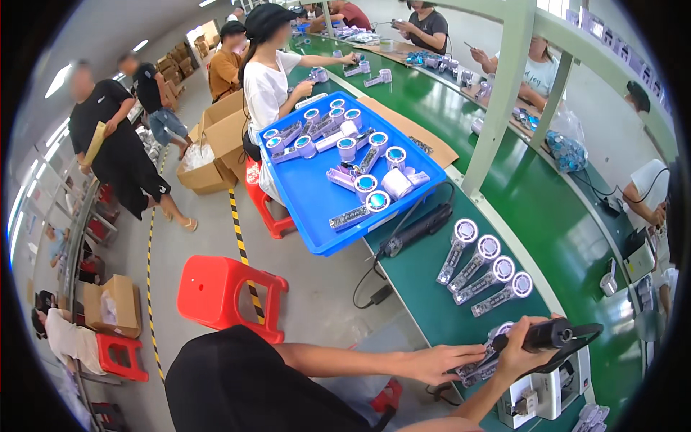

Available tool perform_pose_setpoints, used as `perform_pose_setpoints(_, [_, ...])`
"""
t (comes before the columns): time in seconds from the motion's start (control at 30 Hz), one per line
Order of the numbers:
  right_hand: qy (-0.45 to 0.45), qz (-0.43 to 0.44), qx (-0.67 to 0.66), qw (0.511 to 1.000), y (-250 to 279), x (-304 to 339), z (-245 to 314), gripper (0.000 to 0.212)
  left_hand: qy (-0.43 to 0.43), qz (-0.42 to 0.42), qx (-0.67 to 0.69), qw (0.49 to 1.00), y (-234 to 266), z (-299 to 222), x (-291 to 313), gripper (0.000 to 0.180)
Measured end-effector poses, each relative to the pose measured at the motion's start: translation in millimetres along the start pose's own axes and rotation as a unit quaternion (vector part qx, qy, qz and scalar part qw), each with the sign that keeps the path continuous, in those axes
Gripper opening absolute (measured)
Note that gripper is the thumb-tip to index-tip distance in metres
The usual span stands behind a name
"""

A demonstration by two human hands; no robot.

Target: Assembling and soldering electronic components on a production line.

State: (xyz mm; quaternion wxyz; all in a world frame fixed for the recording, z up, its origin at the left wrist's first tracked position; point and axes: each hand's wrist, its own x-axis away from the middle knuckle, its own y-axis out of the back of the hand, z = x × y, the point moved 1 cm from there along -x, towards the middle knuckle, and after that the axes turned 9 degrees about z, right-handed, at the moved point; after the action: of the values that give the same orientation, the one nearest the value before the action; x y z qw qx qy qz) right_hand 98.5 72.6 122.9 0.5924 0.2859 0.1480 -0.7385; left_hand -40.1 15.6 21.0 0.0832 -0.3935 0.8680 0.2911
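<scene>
My right hand (520, 353) is wrapped round a black electric screwdriver (548, 335), held over a handheld fan with an open handle (478, 370) on the green bench. My left hand (448, 362) grips that fan's handle from the left, fingertips close to the screwdriver's tip; the tip itself is hidden by my hands. Just beyond lie several similar handheld fans (489, 268) in a slanting row, round heads up and circuit boards showing in their handles. A white screw feeder (538, 397) stands beside my right forearm.
A blue tray (306, 229) of fan parts overhangs the bench's left edge, with another black electric screwdriver (417, 229) beside it. More fan parts (592, 416) lie at lower right. Red stools (216, 288) stand on the floor. A co-worker in white (263, 86) sits beyond the tray.
</scene>
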Motion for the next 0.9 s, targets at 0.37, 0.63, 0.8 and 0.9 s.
perform_pose_setpoints(0.37, [0.060, -0.049, 0.080, 0.994, -2.3, 5.5, 6.7, 0.048, -0.019, -0.018, -0.036, 0.999, -1.1, -0.6, -4.1, 0.079])
perform_pose_setpoints(0.63, [0.157, -0.093, 0.015, 0.983, 14.0, 12.9, 55.2, 0.070, -0.027, -0.005, -0.208, 0.978, -13.1, -26.0, -18.9, 0.077])
perform_pose_setpoints(0.8, [0.209, -0.095, 0.039, 0.973, 61.6, 8.5, 91.4, 0.068, -0.067, -0.018, -0.296, 0.953, -24.6, -25.6, -39.5, 0.045])
perform_pose_setpoints(0.9, [0.101, -0.123, 0.026, 0.987, 97.5, 4.9, 106.8, 0.019, -0.034, 0.005, -0.367, 0.929, -18.6, -30.5, -37.6, 0.030])
